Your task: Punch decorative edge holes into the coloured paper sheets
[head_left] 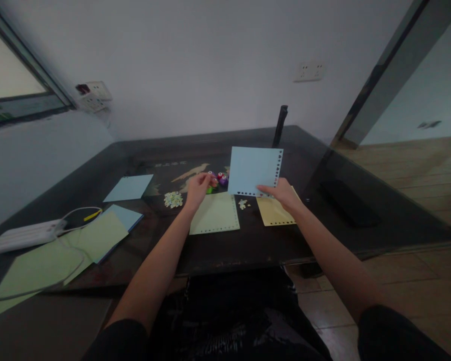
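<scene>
My right hand (283,193) grips a light blue sheet of paper (252,170) by its lower right corner, thumb on the front. Small shaped holes run along the sheet's right and bottom edges, and it is raised above the table. My left hand (199,188) is closed, fingertips together, at a cluster of small paper punches (222,179) in red, purple and green. Whatever is between those fingers is too small to make out. Below lie a pale green sheet (215,215) with holes on its right edge and a yellow sheet (276,213) punched along its bottom.
Paper bits form a pile (173,199) on the dark table (218,253) and a smaller heap (243,204). Blue paper (130,188), green paper (48,263) and a white power strip (26,234) with a cable lie left. A black object (348,203) lies right.
</scene>
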`<state>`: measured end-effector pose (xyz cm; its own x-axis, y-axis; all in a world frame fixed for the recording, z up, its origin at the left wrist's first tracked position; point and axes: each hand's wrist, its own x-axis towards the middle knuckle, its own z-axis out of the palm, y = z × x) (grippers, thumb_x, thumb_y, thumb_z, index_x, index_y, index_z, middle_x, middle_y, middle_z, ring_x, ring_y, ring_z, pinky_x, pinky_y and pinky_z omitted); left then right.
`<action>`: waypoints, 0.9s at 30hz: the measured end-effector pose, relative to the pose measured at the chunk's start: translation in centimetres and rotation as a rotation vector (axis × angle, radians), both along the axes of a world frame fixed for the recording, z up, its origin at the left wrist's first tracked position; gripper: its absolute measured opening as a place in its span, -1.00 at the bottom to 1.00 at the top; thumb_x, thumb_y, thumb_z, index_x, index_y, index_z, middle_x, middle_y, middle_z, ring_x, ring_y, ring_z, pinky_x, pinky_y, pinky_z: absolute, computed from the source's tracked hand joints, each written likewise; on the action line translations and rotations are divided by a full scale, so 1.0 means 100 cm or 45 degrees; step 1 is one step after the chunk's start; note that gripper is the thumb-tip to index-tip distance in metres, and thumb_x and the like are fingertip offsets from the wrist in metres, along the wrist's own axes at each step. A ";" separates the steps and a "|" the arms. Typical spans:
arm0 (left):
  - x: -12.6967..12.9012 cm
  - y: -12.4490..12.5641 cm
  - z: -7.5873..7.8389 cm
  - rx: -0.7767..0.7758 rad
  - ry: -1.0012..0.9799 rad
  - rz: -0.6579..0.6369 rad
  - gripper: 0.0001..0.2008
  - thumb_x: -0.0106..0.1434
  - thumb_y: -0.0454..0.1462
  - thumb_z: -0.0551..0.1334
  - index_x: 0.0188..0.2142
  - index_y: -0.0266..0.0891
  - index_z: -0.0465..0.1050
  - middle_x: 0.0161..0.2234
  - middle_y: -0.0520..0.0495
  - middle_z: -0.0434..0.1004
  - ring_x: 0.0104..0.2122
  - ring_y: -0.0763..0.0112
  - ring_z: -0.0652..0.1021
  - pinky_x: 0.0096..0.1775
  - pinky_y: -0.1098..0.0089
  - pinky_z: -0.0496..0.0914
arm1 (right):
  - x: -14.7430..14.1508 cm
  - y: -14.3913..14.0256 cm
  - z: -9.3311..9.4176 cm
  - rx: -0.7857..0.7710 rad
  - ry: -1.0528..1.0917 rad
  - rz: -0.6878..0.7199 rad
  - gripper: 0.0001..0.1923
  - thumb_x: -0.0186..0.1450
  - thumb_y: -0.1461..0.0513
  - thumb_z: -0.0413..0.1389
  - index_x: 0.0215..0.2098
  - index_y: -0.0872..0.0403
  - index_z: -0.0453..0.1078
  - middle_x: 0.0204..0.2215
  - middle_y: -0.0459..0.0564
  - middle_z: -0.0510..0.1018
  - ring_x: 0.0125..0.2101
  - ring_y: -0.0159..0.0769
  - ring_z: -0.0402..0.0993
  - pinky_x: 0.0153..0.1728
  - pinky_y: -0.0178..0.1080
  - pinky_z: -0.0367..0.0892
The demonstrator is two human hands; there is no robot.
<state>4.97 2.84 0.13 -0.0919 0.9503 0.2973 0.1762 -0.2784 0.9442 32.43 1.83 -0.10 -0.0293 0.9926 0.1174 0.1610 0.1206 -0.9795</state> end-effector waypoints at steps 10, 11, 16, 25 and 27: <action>-0.025 0.015 -0.009 0.015 0.175 0.202 -0.74 0.23 -0.18 0.09 -0.31 -0.30 0.49 -0.35 -0.14 0.59 -0.39 0.36 0.55 -0.26 0.34 0.42 | 0.006 0.004 0.001 0.055 0.075 -0.098 -0.53 -0.04 0.17 0.30 -0.16 0.19 0.47 -0.13 0.18 0.57 -0.15 -0.05 0.52 -0.09 -0.04 0.41; -0.028 0.017 -0.011 0.013 0.217 0.225 -0.75 0.22 -0.19 0.10 -0.31 -0.29 0.49 -0.36 -0.13 0.59 -0.38 0.35 0.55 -0.26 0.34 0.41 | 0.007 0.004 0.001 0.057 0.080 -0.097 -0.54 -0.04 0.17 0.30 -0.17 0.18 0.47 -0.14 0.17 0.57 -0.15 -0.05 0.52 -0.09 -0.03 0.41; -0.033 0.021 -0.022 -0.025 0.609 0.289 -0.84 0.15 -0.26 0.18 -0.30 -0.25 0.49 -0.36 -0.10 0.57 -0.39 0.34 0.53 -0.26 0.35 0.37 | 0.007 0.005 0.001 0.066 0.114 -0.111 -0.58 -0.06 0.20 0.31 -0.22 0.18 0.49 -0.18 0.16 0.59 -0.18 -0.04 0.53 -0.10 -0.03 0.41; -0.028 0.014 -0.030 -0.066 0.986 0.249 -0.71 0.16 -0.14 0.20 -0.18 -0.26 0.48 -0.26 -0.21 0.54 -0.32 0.23 0.51 -0.24 0.31 0.35 | 0.008 0.005 0.000 0.072 0.124 -0.113 -0.59 -0.07 0.17 0.31 -0.25 0.17 0.49 -0.20 0.13 0.60 -0.21 -0.06 0.54 -0.10 -0.03 0.41; -0.027 0.012 -0.030 -0.044 1.059 0.253 -0.67 0.14 -0.12 0.22 -0.16 -0.26 0.48 -0.24 -0.23 0.53 -0.27 0.19 0.50 -0.21 0.28 0.34 | 0.008 0.005 0.000 0.068 0.117 -0.105 -0.58 -0.06 0.17 0.31 -0.23 0.16 0.49 -0.19 0.14 0.60 -0.20 -0.07 0.54 -0.09 -0.04 0.41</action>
<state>2.22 4.07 -2.86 -0.0226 0.9495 0.3129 0.8582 -0.1422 0.4933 33.18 2.32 -0.14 0.0656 0.9835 0.1685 0.0827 0.1629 -0.9832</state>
